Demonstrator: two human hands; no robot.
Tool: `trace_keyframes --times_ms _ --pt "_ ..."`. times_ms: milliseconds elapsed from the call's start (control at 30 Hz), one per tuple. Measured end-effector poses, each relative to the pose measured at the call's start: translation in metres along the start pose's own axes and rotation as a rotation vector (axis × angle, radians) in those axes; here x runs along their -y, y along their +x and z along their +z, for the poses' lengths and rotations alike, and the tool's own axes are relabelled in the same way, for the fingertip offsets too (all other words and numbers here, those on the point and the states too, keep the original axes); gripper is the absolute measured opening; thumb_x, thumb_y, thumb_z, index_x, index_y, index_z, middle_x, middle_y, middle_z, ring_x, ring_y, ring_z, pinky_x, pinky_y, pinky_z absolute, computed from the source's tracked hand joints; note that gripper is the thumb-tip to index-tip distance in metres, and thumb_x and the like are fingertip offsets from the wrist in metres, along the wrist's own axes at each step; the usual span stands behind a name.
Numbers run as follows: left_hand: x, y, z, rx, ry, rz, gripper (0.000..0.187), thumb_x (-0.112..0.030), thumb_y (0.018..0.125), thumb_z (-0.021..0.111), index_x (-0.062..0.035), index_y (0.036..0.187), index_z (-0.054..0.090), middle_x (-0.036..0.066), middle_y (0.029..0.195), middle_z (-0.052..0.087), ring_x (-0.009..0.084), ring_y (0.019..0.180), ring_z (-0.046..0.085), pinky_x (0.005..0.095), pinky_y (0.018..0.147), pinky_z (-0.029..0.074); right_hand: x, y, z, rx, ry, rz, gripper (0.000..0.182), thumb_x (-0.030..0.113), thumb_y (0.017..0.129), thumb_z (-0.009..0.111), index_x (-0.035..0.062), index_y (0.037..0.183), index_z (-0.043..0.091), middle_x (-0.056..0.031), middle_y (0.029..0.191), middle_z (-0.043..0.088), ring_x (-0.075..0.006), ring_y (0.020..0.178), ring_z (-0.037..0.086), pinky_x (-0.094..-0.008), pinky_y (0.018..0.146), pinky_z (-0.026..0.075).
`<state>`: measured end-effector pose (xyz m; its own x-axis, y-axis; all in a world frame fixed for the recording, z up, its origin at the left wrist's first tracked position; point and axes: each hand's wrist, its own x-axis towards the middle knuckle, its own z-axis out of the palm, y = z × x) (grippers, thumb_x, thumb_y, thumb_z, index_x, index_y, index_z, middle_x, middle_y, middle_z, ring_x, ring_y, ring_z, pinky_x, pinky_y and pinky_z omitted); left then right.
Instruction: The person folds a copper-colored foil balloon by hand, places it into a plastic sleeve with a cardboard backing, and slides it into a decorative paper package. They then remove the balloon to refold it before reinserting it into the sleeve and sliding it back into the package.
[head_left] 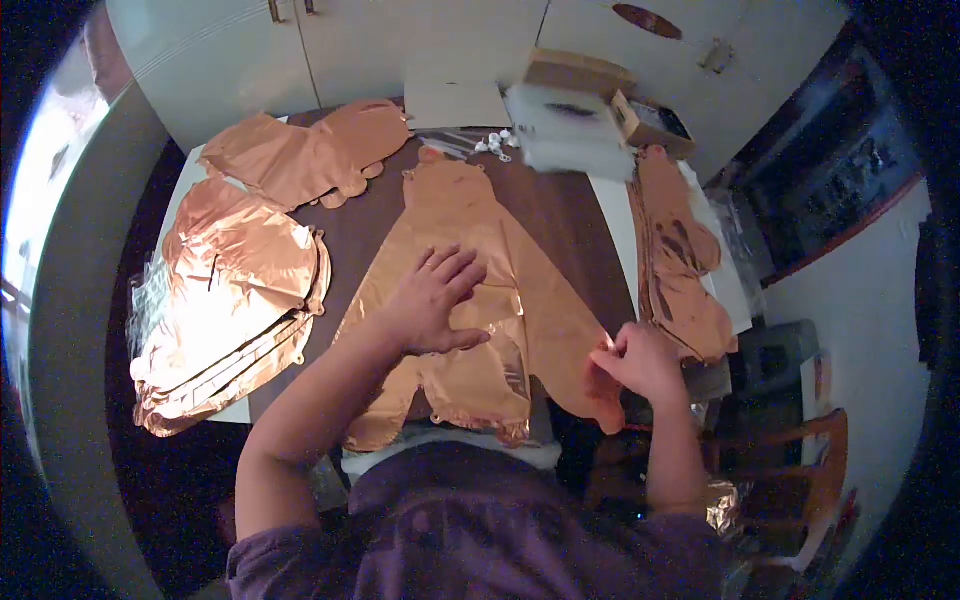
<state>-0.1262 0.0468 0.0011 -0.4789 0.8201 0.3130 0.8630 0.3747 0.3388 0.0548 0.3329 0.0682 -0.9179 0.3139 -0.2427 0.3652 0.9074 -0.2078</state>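
A flat, copper-coloured foil balloon lies spread over the middle of the dark brown table, with its lower edge close to my body. My left hand is open above its centre, fingers stretched out and thumb apart. At the balloon's lower right corner, my right hand is closed in a pinch on the edge. The foil under those fingers looks reddish and slightly lifted. Creases cross the lower middle of the foil.
Stacked foil balloons lie on the left, and another pile on the right. Small white pieces, a clear plastic bag and an open cardboard box stand at the back. A wooden chair is at right.
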Motion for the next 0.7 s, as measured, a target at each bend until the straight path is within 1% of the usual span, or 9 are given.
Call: trace_keyframes --times_ms 100,133,200,267,367,467,567,667,700 --pt "0.0 0.0 0.0 -0.008 -0.007 0.002 0.091 -0.06 0.071 0.07 -0.0037 0.138 0.046 0.021 0.143 0.044 0.0417 0.136 0.035 0.0552 0.114 0.024 0.003 0.004 0.012 0.016 0.228 0.011 0.042 0.039 0.077 0.074 -0.0003 0.081 0.061 -0.0212 0.08 0.065 -0.0362 0.073 0.064 -0.0463 0.065 0.049" --pt "0.0 0.0 0.0 -0.011 0.001 0.003 0.09 -0.06 0.071 0.071 -0.0038 0.138 0.046 0.021 0.143 0.044 0.0416 0.136 0.036 0.0553 0.114 0.024 0.017 0.001 0.003 -0.091 0.274 -0.086 0.029 0.024 0.081 0.071 -0.0019 0.077 0.059 -0.0106 0.068 0.059 -0.0154 0.06 0.053 -0.0321 0.059 0.045" --pt "-0.001 -0.002 0.001 -0.029 -0.006 0.009 0.088 -0.058 0.071 0.071 -0.0041 0.137 0.047 0.021 0.142 0.045 0.0417 0.136 0.037 0.0552 0.114 0.024 0.058 -0.009 -0.015 -0.071 0.689 -0.164 0.022 0.02 0.083 0.07 0.0002 0.082 0.061 -0.0105 0.076 0.061 -0.0156 0.067 0.056 -0.032 0.062 0.047" --pt "0.001 -0.002 0.003 -0.063 -0.033 0.031 0.085 -0.053 0.071 0.072 -0.0045 0.136 0.048 0.021 0.142 0.046 0.0418 0.135 0.037 0.0549 0.114 0.024 0.085 -0.005 -0.004 0.052 0.631 -0.566 0.022 0.022 0.083 0.071 0.0013 0.087 0.064 -0.0123 0.084 0.062 -0.026 0.079 0.063 -0.038 0.072 0.051" --pt "0.014 -0.002 0.007 -0.018 -0.015 0.09 0.084 -0.054 0.075 0.068 -0.0056 0.139 0.047 0.022 0.143 0.045 0.0448 0.136 0.035 0.0556 0.114 0.022 0.115 0.009 0.019 0.173 0.717 -1.044 0.015 0.016 0.087 0.068 0.0016 0.089 0.064 -0.0115 0.093 0.063 -0.0256 0.088 0.063 -0.0352 0.079 0.051" --pt "0.007 -0.002 0.008 -0.048 0.0 0.029 0.073 -0.033 0.071 0.068 -0.0053 0.136 0.048 0.019 0.143 0.045 0.0402 0.136 0.037 0.0533 0.115 0.023 0.09 0.047 0.025 0.037 0.91 -0.565 0.013 0.015 0.088 0.066 0.0024 0.093 0.066 -0.0124 0.099 0.064 -0.0286 0.093 0.063 -0.0378 0.084 0.051" --pt "0.003 -0.002 -0.002 -0.002 -0.012 0.029 0.073 -0.03 0.071 0.068 -0.0053 0.137 0.047 0.018 0.144 0.044 0.0393 0.137 0.036 0.0534 0.115 0.023 0.068 0.091 0.048 -0.483 0.479 -0.453 0.022 0.017 0.091 0.063 0.0023 0.106 0.065 -0.015 0.115 0.063 -0.0308 0.108 0.06 -0.0417 0.095 0.047" --pt "0.016 -0.001 0.016 0.002 0.057 0.029 0.075 -0.03 0.07 0.068 -0.0059 0.138 0.046 0.018 0.145 0.043 0.0392 0.137 0.036 0.0538 0.115 0.023 0.082 0.097 0.071 -0.551 0.107 -0.662 0.033 0.018 0.093 0.059 0.0006 0.121 0.06 -0.0169 0.132 0.056 -0.0343 0.124 0.052 -0.0434 0.105 0.041" --pt "0.016 -0.002 0.017 -0.001 0.052 0.03 0.075 -0.031 0.072 0.068 -0.0061 0.139 0.046 0.018 0.145 0.043 0.0392 0.137 0.036 0.0539 0.115 0.023 0.092 0.092 0.068 -0.409 0.132 -0.655 0.04 0.019 0.095 0.056 -0.0007 0.129 0.054 -0.0172 0.142 0.048 -0.0359 0.133 0.044 -0.0426 0.111 0.034"
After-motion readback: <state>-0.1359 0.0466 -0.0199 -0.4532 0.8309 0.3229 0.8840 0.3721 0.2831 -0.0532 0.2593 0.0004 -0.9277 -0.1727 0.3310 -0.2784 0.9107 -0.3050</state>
